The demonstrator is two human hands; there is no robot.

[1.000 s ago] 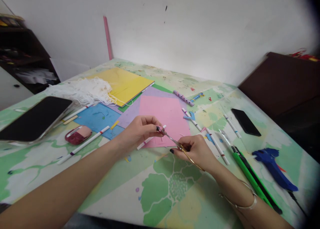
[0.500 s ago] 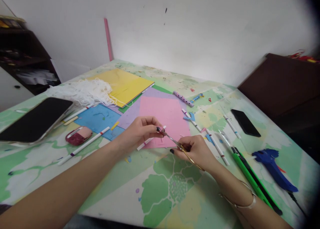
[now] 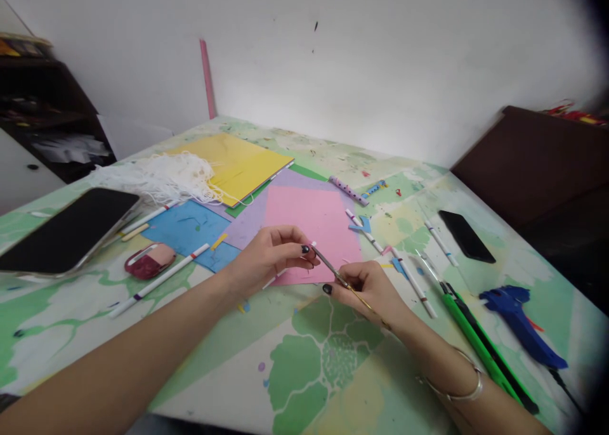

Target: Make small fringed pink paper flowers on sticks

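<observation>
My right hand (image 3: pixel 364 289) grips a pair of scissors (image 3: pixel 325 260) with gold-coloured handles, its blades pointing up and left. The blade tips meet the fingertips of my left hand (image 3: pixel 278 254), whose thumb and fingers are pinched together. A tiny pale bit shows at those fingertips; what they hold is too small to make out. Beneath both hands lies a pink sheet (image 3: pixel 307 213), on top of a lilac sheet (image 3: pixel 254 216). A white stick is partly hidden under my left hand.
White string (image 3: pixel 157 175) heaps beside a yellow pad (image 3: pixel 252 162). At left lie a tablet-like black device (image 3: pixel 71 229), a maroon case (image 3: pixel 148 261) and a marker (image 3: pixel 162 279). To the right are several markers, a phone (image 3: pixel 466 235), a green cutter (image 3: pixel 485 340) and a blue glue gun (image 3: pixel 523 327).
My left hand has turned slightly, and the white stick by it shows less. The scissor blades look narrower, closed or turned edge-on. Things on the table have stayed in place.
</observation>
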